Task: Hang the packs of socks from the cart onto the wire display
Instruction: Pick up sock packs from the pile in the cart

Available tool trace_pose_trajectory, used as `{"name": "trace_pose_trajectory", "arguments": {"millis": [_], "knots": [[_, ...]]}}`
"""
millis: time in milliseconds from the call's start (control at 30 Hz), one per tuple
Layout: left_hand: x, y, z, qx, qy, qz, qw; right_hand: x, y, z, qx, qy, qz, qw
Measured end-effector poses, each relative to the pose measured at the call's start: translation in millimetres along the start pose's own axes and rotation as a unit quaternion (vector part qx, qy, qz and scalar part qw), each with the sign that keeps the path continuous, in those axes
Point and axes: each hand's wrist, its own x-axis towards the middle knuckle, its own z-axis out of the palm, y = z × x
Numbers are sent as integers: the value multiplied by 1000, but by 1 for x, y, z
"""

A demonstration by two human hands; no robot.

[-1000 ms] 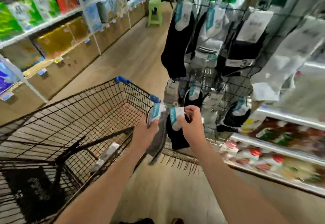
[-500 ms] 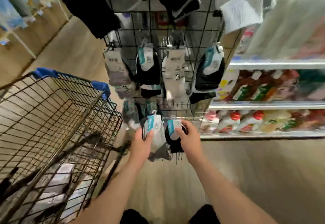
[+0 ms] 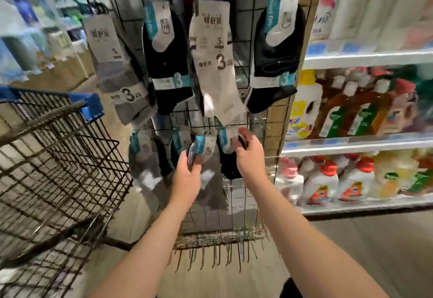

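Observation:
My left hand (image 3: 187,176) grips a grey sock pack (image 3: 208,157) by its teal and white card, held up against the lower part of the wire display (image 3: 260,124). My right hand (image 3: 246,154) pinches the card of a black sock pack (image 3: 228,164) at the same height, right against the grid. Above them hang a grey pack (image 3: 119,72), a black pack (image 3: 168,63), a white pack (image 3: 215,63) and another black pack (image 3: 276,58). The wire cart (image 3: 58,157) with blue corners stands at my left.
Shelves of detergent bottles (image 3: 351,110) run along the right of the display. Loose metal hooks (image 3: 220,244) line the bottom of the grid. More sock packs (image 3: 145,154) hang low on the left of the grid. Blurred shelving (image 3: 35,28) stands far left.
The view has closed in on the display. Both hands have risen with their packs, from below the lower row up to the grid; my right hand's pack now sits against the wires.

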Motion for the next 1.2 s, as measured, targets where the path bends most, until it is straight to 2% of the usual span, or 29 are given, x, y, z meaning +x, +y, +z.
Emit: {"name": "trace_pose_trajectory", "arguments": {"millis": [167, 400, 700, 833, 900, 967, 1000, 1067, 1133, 1200], "knots": [[5, -12, 10, -18, 5, 25, 1000, 8, 1, 8, 58, 34, -21, 998], [5, -12, 16, -51, 13, 50, 997, 16, 1, 14, 36, 12, -11, 999], [1, -21, 17, -67, 21, 43, 997, 16, 17, 20, 41, -9, -23, 999], [-2, -22, 18, -69, 19, 47, 996, 15, 16, 19, 104, -24, 27, 994], [-3, -22, 18, -70, 18, 54, 996, 12, 18, 16, 50, 3, -2, 999], [-6, -22, 17, -72, 16, 64, 995, 3, 20, 11, -39, 65, -69, 995], [-8, -21, 17, -70, 14, 71, 995, -4, 22, 8, -48, 79, -98, 991], [-12, -15, 17, -65, 10, 79, 995, -23, 23, 4, 6, 27, -114, 993], [-14, -10, 19, -63, 6, 83, 995, -39, 20, 4, 70, -68, -75, 992], [-14, -8, 20, -66, -13, 80, 994, -45, 21, 6, 60, -99, -59, 992]]}}
